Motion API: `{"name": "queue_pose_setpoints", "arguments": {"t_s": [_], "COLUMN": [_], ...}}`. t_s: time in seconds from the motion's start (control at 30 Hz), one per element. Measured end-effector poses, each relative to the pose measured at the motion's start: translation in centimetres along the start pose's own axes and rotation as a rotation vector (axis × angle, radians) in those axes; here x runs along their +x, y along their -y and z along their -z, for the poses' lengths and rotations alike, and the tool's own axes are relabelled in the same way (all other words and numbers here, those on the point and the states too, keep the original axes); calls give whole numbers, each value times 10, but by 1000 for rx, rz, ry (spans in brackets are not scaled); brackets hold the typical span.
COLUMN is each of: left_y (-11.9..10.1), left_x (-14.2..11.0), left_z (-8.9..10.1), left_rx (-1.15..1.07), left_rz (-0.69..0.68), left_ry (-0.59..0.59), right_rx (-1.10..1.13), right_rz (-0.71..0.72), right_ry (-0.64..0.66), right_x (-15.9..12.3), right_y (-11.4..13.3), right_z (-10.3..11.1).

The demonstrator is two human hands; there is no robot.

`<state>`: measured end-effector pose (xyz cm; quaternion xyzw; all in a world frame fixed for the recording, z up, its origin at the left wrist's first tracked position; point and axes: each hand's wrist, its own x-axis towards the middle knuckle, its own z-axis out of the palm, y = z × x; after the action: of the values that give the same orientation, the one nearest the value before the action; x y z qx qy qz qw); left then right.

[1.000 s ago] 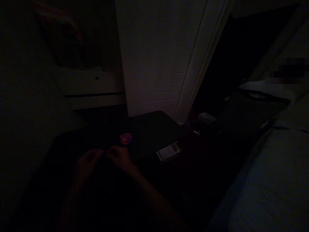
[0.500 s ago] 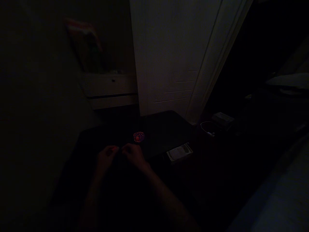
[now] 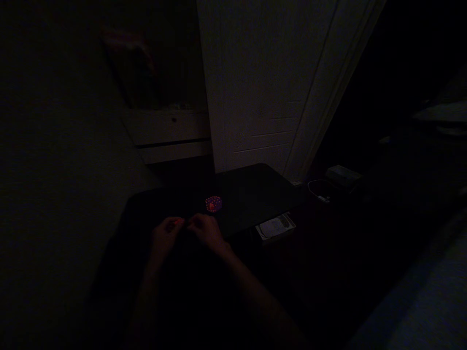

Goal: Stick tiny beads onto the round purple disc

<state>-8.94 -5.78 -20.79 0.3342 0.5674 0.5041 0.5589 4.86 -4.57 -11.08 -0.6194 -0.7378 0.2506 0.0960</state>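
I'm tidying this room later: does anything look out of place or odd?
A white cable curls loosely on the floor, right of the dark table; it looks stray. I see no spill or damage, though deep shadow could hide some.

I see everything in deep gloom, underexposed and grainy. The faint light shows best on the pale door (image 3: pixel 251 73) at 12 o'clock; I can't make out its source. My left hand (image 3: pixel 165 237) at 8 o'clock and right hand (image 3: pixel 208 231) at 7 are dim and soft-edged, a red glint near my left fingertips. Past my right knuckles, a dotted disc (image 3: pixel 213 204) gives the strongest colour, red and purple. Shadow swallows 2 o'clock, and the door frame (image 3: pixel 330 92) slants toward 1.
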Motion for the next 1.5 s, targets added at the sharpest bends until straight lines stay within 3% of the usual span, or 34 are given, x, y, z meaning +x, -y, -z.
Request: {"name": "queue_pose_setpoints", "arguments": {"t_s": [0.43,0.67,0.83,1.13,1.5], "left_y": [13,6,9,15,9], "left_x": [3,-8,-9,-6,-11], "left_z": [-2,0,0,-4,-2], "left_rx": [-19,-57,-55,-87,-86], "left_rz": [-45,-79,-114,-125,-111], "left_ry": [4,12,7,-28,-29], "right_rx": [33,101,146,147,205], "right_rz": [20,70,14,8,47], "right_ry": [-24,9,-13,-3,-35], "right_x": [-1,-4,-4,-1,-1], "right_y": [-3,1,-1,-9,-9], "right_z": [-2,0,-3,-7,-5]}}
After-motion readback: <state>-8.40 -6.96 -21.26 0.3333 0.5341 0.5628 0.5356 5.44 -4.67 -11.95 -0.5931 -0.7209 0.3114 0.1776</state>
